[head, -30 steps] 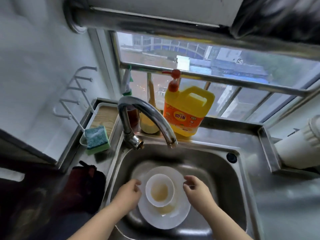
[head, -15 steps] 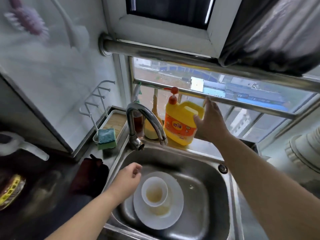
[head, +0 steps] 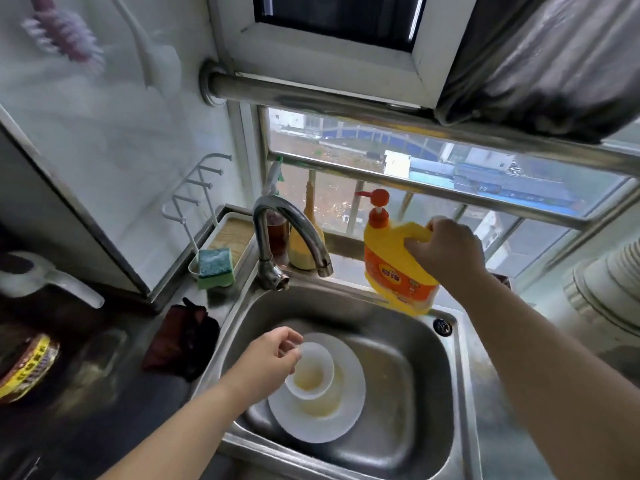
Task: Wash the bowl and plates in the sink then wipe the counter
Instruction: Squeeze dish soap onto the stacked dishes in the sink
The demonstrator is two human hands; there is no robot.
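Below your left hand: bowl on plate, both lying in the sink.

Your left hand hovers at the bowl's near rim, fingers loosely curled, holding nothing. Your right hand grips the handle of the soap bottle, tilted and lifted over the sink's far edge. The bowl and plate look rigid, breakable and greasy with yellow residue; expect them to turn slippery once soaped. Take the bowl by its rim, thumb inside, and lift it clear of the plate.
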